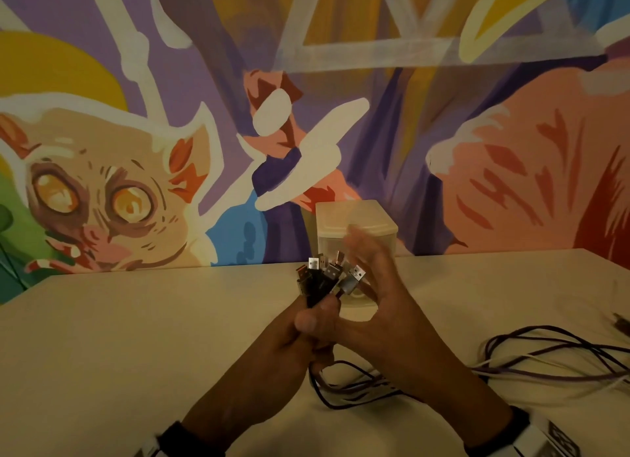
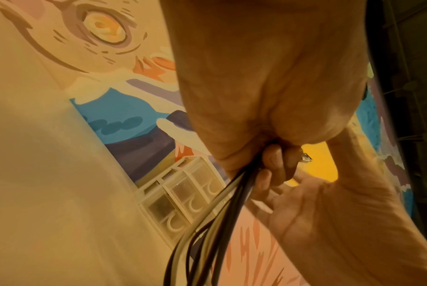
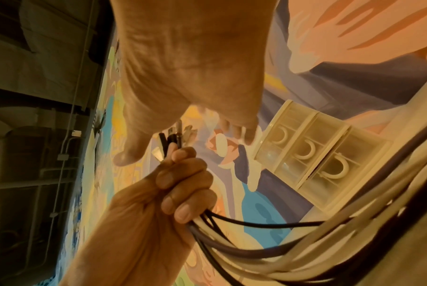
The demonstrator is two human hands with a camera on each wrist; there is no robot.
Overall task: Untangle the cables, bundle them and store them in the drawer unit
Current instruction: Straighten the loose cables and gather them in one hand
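Note:
My left hand (image 1: 308,323) grips a bunch of dark and white cables (image 3: 256,249) just below their USB plugs (image 1: 327,274), which stand up in a fan above the fist. My right hand (image 1: 371,286) is open beside the plugs, fingers straight and blurred, palm toward them. In the left wrist view the cables (image 2: 222,209) hang down from the fist (image 2: 276,160). The cables' loose lengths (image 1: 545,357) trail over the table to the right. The small translucent drawer unit (image 1: 356,224) stands behind my hands against the wall, its drawers (image 3: 313,154) shut.
A cream table (image 1: 136,337) spreads out in front of a painted mural wall (image 1: 136,149). Another plug end (image 1: 618,323) lies at the table's right edge.

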